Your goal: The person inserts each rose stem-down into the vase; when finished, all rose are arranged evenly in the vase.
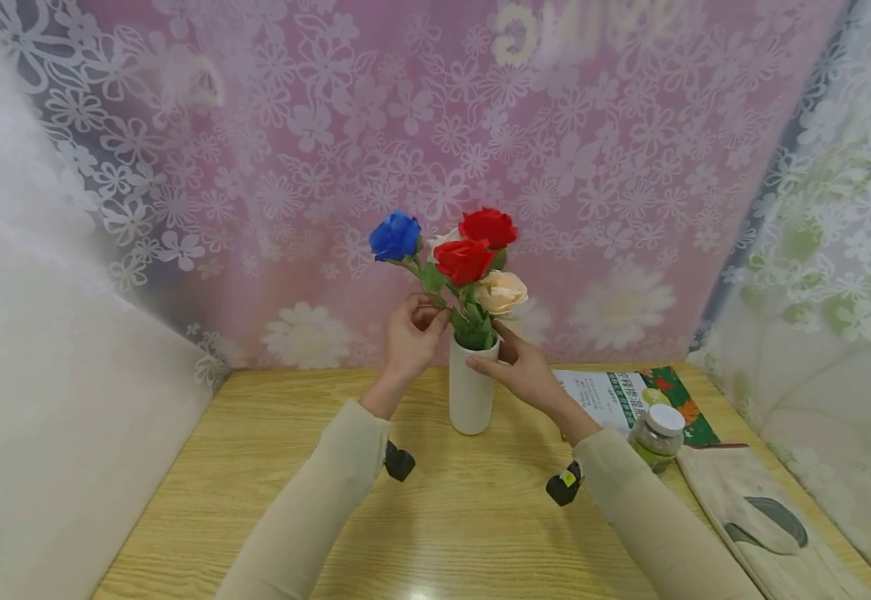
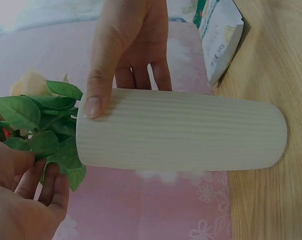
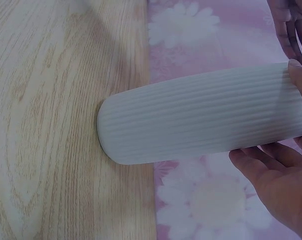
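Observation:
A white ribbed vase (image 1: 471,392) stands upright on the table, holding a bunch of artificial roses. Among the blooms are a blue rose (image 1: 395,237), two red roses (image 1: 463,261), a peach rose (image 1: 502,292) and a partly hidden white one. My right hand (image 1: 521,371) grips the vase near its rim, the thumb (image 2: 94,106) on the near side and the fingers around the far side. Just left of the rim, my left hand (image 1: 414,337) pinches a leafy green rose stem between thumb and forefinger. Green leaves (image 2: 55,127) spill over the vase's mouth.
To the right on the wooden table (image 1: 435,517) lie a printed packet (image 1: 608,398), a white-lidded jar (image 1: 658,437) and a pale glove-like cloth item (image 1: 761,508). A pink floral curtain (image 1: 292,183) hangs behind, with pale sheets at both sides.

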`<act>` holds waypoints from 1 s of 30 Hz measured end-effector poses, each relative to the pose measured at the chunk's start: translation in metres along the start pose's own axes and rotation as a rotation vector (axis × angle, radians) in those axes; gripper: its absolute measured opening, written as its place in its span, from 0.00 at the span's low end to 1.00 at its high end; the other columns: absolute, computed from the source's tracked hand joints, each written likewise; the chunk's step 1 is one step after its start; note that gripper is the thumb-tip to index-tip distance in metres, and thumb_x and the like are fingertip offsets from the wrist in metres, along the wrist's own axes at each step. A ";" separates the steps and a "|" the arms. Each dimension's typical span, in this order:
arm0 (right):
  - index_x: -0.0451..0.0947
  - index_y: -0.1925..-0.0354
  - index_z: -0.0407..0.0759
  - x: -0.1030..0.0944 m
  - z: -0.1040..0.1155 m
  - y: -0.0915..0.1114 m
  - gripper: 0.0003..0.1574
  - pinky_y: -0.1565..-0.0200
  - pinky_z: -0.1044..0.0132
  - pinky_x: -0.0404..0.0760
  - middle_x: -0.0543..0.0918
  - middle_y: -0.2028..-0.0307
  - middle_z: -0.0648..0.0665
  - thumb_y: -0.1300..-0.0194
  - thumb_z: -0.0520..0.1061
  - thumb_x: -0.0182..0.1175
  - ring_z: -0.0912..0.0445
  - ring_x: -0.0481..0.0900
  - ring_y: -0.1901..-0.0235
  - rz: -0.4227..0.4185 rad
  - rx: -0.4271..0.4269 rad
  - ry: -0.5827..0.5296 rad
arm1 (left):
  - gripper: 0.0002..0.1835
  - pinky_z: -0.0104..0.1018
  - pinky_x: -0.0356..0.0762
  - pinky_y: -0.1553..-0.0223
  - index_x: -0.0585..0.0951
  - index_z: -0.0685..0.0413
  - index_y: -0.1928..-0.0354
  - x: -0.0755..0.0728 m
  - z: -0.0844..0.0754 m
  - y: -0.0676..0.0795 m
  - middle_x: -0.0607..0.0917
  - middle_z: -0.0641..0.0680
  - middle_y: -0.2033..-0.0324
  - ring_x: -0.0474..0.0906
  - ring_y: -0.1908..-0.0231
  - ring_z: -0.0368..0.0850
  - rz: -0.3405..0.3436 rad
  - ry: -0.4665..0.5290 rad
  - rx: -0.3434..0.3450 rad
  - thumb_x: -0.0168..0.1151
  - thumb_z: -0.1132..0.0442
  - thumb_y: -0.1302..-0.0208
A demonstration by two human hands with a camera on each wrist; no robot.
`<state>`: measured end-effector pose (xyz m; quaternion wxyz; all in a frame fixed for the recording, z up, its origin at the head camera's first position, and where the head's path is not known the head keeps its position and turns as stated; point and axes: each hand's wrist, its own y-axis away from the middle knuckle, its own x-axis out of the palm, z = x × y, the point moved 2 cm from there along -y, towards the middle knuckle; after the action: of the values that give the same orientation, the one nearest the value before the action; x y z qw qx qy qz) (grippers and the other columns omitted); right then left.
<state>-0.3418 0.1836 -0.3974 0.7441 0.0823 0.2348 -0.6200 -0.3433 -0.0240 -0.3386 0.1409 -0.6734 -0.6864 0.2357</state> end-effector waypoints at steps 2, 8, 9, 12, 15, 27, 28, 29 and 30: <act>0.47 0.14 0.56 0.000 0.000 0.000 0.66 0.34 0.42 0.82 0.77 0.29 0.36 0.36 0.69 0.71 0.44 0.77 0.30 -0.006 -0.002 0.004 | 0.11 0.34 0.86 0.53 0.83 0.69 0.48 0.002 0.002 0.001 0.91 0.68 0.60 0.89 0.55 0.61 0.006 -0.009 0.016 0.65 0.71 0.29; 0.46 0.14 0.56 0.000 -0.001 0.000 0.66 0.36 0.43 0.83 0.79 0.31 0.37 0.35 0.70 0.71 0.45 0.79 0.32 -0.013 -0.011 0.027 | 0.11 0.52 0.88 0.45 0.83 0.67 0.49 0.005 0.007 0.004 0.91 0.66 0.56 0.90 0.52 0.60 0.017 -0.046 0.028 0.66 0.70 0.30; 0.47 0.14 0.56 -0.001 -0.001 0.000 0.66 0.37 0.43 0.84 0.79 0.31 0.37 0.35 0.70 0.71 0.45 0.80 0.32 -0.015 -0.011 0.032 | 0.11 0.53 0.88 0.45 0.83 0.67 0.49 0.005 0.008 0.003 0.91 0.66 0.55 0.90 0.51 0.60 0.017 -0.050 0.025 0.66 0.69 0.30; 0.46 0.14 0.56 -0.001 -0.002 0.001 0.66 0.37 0.42 0.84 0.79 0.31 0.37 0.35 0.71 0.70 0.45 0.79 0.32 -0.012 -0.007 0.033 | 0.11 0.53 0.87 0.44 0.84 0.66 0.50 0.005 0.011 0.003 0.91 0.65 0.55 0.90 0.51 0.59 0.026 -0.069 0.028 0.67 0.69 0.31; 0.46 0.14 0.55 -0.001 -0.003 0.002 0.66 0.37 0.43 0.84 0.78 0.30 0.37 0.35 0.70 0.70 0.45 0.79 0.32 -0.011 -0.004 0.033 | 0.10 0.53 0.88 0.45 0.84 0.66 0.51 0.007 0.013 0.004 0.91 0.66 0.57 0.90 0.53 0.60 0.048 -0.103 0.062 0.65 0.70 0.32; 0.48 0.15 0.58 0.000 -0.003 0.001 0.62 0.40 0.48 0.87 0.80 0.32 0.39 0.34 0.67 0.71 0.46 0.82 0.35 0.002 -0.026 0.005 | 0.08 0.56 0.86 0.43 0.91 0.62 0.57 0.012 0.021 0.011 0.93 0.60 0.57 0.88 0.50 0.57 0.081 -0.200 0.059 0.70 0.66 0.34; 0.48 0.15 0.59 0.000 -0.003 0.000 0.62 0.38 0.46 0.86 0.78 0.30 0.39 0.34 0.67 0.71 0.45 0.80 0.33 0.002 -0.028 0.001 | 0.08 0.55 0.87 0.44 0.92 0.61 0.58 0.012 0.021 0.010 0.93 0.59 0.58 0.88 0.50 0.56 0.073 -0.199 0.060 0.70 0.65 0.35; 0.49 0.15 0.60 0.000 -0.002 0.000 0.62 0.38 0.45 0.85 0.78 0.30 0.39 0.34 0.66 0.71 0.45 0.79 0.32 0.001 -0.030 -0.001 | 0.08 0.55 0.87 0.45 0.92 0.61 0.58 0.011 0.020 0.009 0.93 0.59 0.58 0.88 0.51 0.56 0.068 -0.194 0.057 0.71 0.65 0.35; 0.49 0.15 0.61 0.000 -0.002 0.000 0.62 0.38 0.44 0.85 0.77 0.29 0.39 0.34 0.66 0.71 0.45 0.79 0.32 -0.001 -0.031 0.001 | 0.08 0.54 0.88 0.47 0.93 0.61 0.59 0.009 0.020 0.008 0.93 0.59 0.59 0.88 0.52 0.56 0.055 -0.187 0.051 0.71 0.64 0.35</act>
<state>-0.3428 0.1849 -0.3992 0.7448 0.0708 0.2449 -0.6166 -0.3470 -0.0174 -0.3606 0.0864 -0.6634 -0.6715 0.3188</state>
